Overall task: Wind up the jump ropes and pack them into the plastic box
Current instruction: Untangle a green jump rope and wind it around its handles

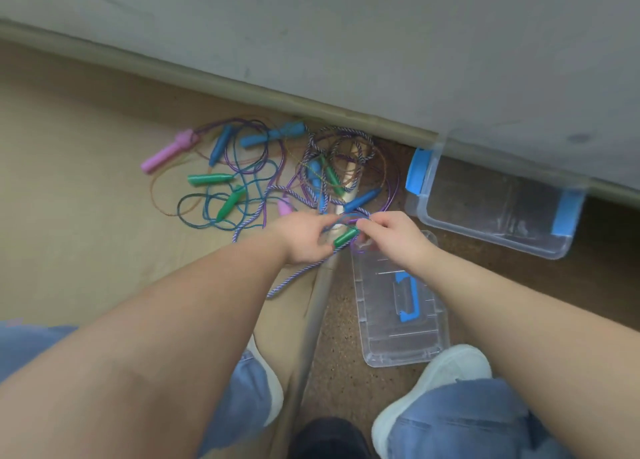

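Observation:
A tangle of jump ropes (263, 167) lies on the floor by the wall, with pink, blue and green handles. My left hand (304, 238) grips a green handle (344, 238) together with loops of cord. My right hand (391, 238) pinches the thin purple and blue cord (349, 217) just right of that handle. A twisted purple-white rope (298, 278) trails down from under my left hand. The clear plastic box (491, 209) with blue latches stands open to the right against the wall. Its clear lid (398, 306) with a blue handle lies under my right wrist.
A grey wall with a baseboard (242, 84) runs diagonally behind the pile. A metal floor strip (311, 320) divides tan flooring on the left from brown speckled flooring on the right. My knees and white shoes (433, 382) are at the bottom.

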Demonstrator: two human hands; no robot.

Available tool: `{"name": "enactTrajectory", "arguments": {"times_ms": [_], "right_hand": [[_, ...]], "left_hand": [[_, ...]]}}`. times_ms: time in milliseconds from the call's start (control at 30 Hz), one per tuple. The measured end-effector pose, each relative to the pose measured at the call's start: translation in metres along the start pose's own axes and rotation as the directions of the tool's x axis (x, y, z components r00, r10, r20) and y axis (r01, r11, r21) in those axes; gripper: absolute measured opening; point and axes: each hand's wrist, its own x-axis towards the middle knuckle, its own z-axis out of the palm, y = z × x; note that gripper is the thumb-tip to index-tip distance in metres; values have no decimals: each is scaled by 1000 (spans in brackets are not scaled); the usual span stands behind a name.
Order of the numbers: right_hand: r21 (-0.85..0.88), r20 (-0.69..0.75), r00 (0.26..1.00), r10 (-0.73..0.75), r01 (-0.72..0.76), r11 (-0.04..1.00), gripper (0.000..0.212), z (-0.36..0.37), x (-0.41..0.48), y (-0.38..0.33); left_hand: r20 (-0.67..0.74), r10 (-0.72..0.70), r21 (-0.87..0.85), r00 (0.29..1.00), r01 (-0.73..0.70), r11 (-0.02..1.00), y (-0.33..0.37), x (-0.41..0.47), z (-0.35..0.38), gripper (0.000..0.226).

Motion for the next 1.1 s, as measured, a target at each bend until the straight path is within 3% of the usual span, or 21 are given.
{"name": "enactTrajectory", "arguments": {"times_ms": [67,133,167,233,300,333,400,433,467,500,567,633,667,833,1000,1100], "right_hand": [[218,21,1000,-23,17,976,32,-16,-15,-11],[471,5,1000,-24,19,882,23,-30,-35,-28],[601,-4,1000,-20,19,799,20,-38,-43,-34],[820,22,999,-35,2,573,43,-52,-57,-44],[897,25,999,-34,-8,442,46,-64,-71,-50],[885,17,999,-29,-2,465,40,-68,-80,-54],[674,-25,998,-54,57,737,26,-73,-95,-49],[441,-44,995,-94,104,892,19,-75,-103,-45],[158,-32,989,-141,144,977,19,-77,-111,-41],[-139,21,983,-182,183,973,32,-80,-119,-37],[-601,152,974,-168,226,766,56,-82,-133,-30],[-803,156,980,-123,198,563,48,-83,-143,-24],[-823,106,988,-110,149,548,44,-84,-144,-19],[-723,-101,992,-76,-21,691,36,-84,-135,-2],[-622,-160,985,-67,-48,782,32,-55,-116,-6],[-666,-174,981,-90,-50,745,40,-32,-95,-3]], "left_hand": [[46,-22,28,999,21,999,15,-11,-7,36],[39,-57,32,998,56,998,30,-21,-9,28],[33,-64,50,997,62,997,39,-26,-8,29],[-5,-86,78,996,86,993,52,-37,-5,36],[-75,-133,90,988,140,986,61,-51,-3,45],[-102,-164,83,981,172,982,64,-59,-3,45],[-120,-203,33,972,208,978,69,-76,-2,38],[-134,-211,2,968,213,977,72,-83,-2,34],[-154,-216,-27,964,214,976,73,-90,-3,30],[-182,-218,-54,959,212,976,75,-97,-5,26],[-250,-203,-61,947,194,979,79,-109,-11,20],[-287,-196,-23,938,198,980,83,-122,-16,13],[-297,-203,-4,933,212,977,82,-128,-17,11],[-339,-201,-87,919,182,979,68,-137,-14,8],[-398,-159,-320,904,26,947,67,-123,-9,36],[-427,-312,-341,849,169,925,45,-108,-2,55]]}}
